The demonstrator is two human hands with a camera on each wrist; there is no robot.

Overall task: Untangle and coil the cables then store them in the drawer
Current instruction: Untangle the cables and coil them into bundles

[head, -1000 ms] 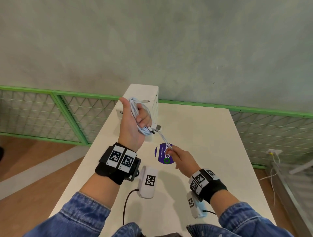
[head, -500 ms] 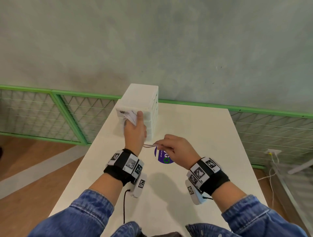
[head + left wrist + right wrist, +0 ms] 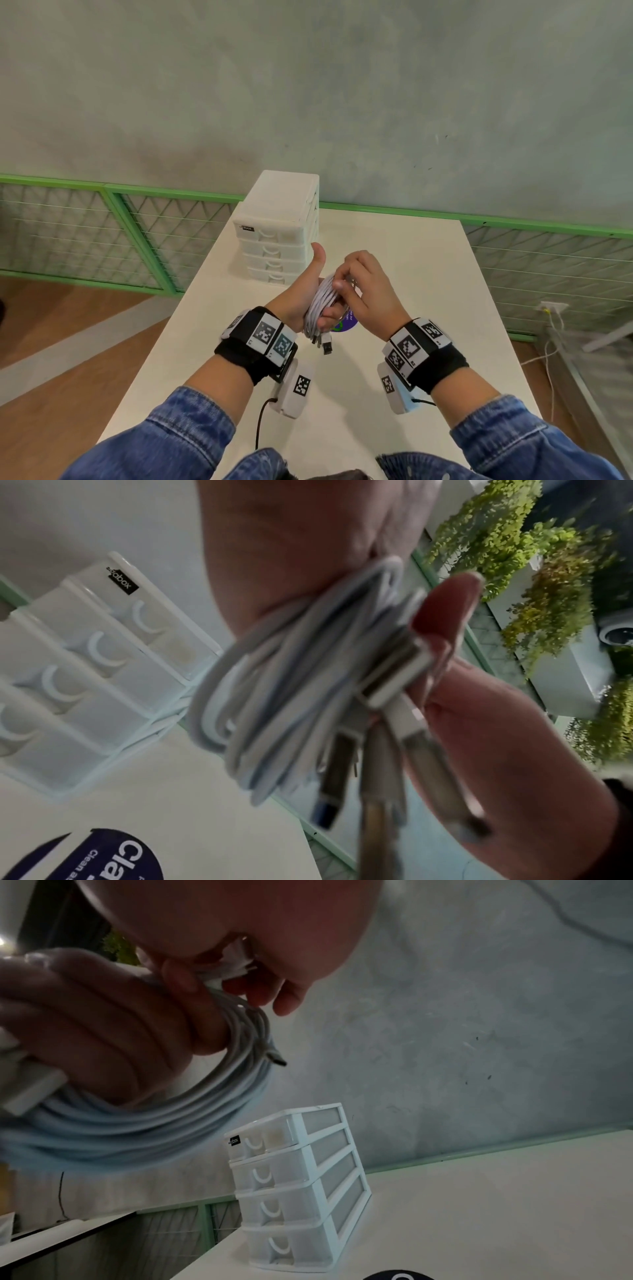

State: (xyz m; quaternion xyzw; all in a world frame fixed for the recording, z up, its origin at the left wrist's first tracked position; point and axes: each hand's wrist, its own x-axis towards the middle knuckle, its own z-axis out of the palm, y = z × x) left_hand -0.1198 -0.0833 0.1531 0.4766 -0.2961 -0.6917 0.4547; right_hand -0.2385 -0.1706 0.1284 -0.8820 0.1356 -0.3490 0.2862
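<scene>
A bundle of white coiled cables [image 3: 320,308] [image 3: 274,696] [image 3: 143,1123] is held above the table's middle. My left hand [image 3: 305,294] grips the coil, fingers curled round it and thumb pointing up. Several plugs [image 3: 323,342] [image 3: 377,764] hang from the coil's near end. My right hand [image 3: 363,287] pinches the cable at the coil's top [image 3: 229,969] with thumb and fingertips. A white four-drawer box [image 3: 277,236] [image 3: 85,647] [image 3: 294,1183] stands just beyond the hands, all its drawers pushed in.
A round dark-blue sticker [image 3: 342,323] [image 3: 85,856] lies on the white table [image 3: 411,274] under the hands. A green mesh fence [image 3: 102,233] runs behind the table below a grey wall. The table drops to a wooden floor [image 3: 51,342] at left.
The left hand has come back from the drawer box toward me and turned thumb-up with the coil. The right hand has risen from the loose cable end to the coil's top.
</scene>
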